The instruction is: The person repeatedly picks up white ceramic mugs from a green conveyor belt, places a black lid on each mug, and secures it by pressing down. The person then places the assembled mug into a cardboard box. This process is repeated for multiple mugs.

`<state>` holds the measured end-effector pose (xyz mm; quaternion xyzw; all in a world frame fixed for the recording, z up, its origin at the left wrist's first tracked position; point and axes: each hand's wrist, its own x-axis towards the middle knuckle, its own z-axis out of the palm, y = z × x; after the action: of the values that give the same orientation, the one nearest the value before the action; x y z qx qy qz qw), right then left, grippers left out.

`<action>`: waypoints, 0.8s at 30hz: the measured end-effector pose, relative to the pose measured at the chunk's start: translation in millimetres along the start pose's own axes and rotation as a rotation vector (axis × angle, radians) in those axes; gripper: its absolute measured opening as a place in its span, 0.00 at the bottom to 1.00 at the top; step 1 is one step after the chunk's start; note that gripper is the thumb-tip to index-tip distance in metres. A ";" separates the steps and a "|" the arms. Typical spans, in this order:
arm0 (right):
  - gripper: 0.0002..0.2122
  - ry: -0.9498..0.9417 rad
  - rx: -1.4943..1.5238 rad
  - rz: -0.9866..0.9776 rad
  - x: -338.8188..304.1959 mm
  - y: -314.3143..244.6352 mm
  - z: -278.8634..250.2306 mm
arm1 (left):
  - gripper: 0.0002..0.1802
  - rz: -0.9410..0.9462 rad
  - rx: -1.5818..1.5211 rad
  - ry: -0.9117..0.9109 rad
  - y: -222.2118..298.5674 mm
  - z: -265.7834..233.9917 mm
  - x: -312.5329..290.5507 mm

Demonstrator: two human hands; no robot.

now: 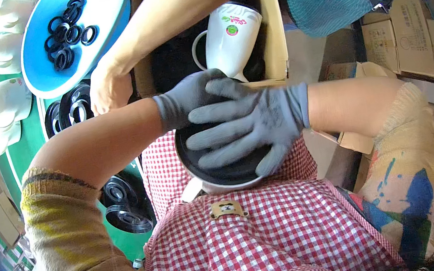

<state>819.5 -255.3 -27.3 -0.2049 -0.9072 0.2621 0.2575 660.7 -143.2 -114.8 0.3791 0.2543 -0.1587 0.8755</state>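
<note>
A round black disc with a pale rim [229, 174] is in front of my checked apron, at my lap. My gloved right hand [255, 126] lies flat across it with its fingers spread. Just beyond, my gloved left hand [188, 99] rests at the disc's far edge. Its fingers are mostly hidden by the right hand, so its grip does not show. A white jug with a handle [232, 36] leans in a cardboard box [272, 30] past my hands, its narrow end close to the right glove.
A co-worker's arm [170, 18] reaches across from the upper right. Its hand [110, 87] is by black round parts [76, 109] on the green table [31, 145]. A blue basin [36, 67] holds black rings; several white jugs [2, 107] stand left. Cartons [411, 34] are stacked right.
</note>
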 end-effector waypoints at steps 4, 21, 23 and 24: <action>0.27 0.011 0.011 0.217 51.3 -46.2 15.4 | 0.18 0.269 1.169 0.087 40.2 36.0 7.1; 0.29 0.059 0.005 0.135 34.3 -25.4 16.2 | 0.20 0.132 0.970 0.155 22.9 11.9 4.5; 0.29 -0.044 0.051 0.294 65.0 -49.8 21.6 | 0.23 0.272 1.279 0.064 44.0 38.9 11.0; 0.27 0.097 0.005 0.292 75.4 -51.7 28.0 | 0.23 0.293 1.420 -0.096 57.0 51.5 25.5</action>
<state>732.1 -267.7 9.4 -0.3462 -0.8537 0.2888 0.2608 725.2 -146.0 -66.0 0.8787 -0.0022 -0.1829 0.4409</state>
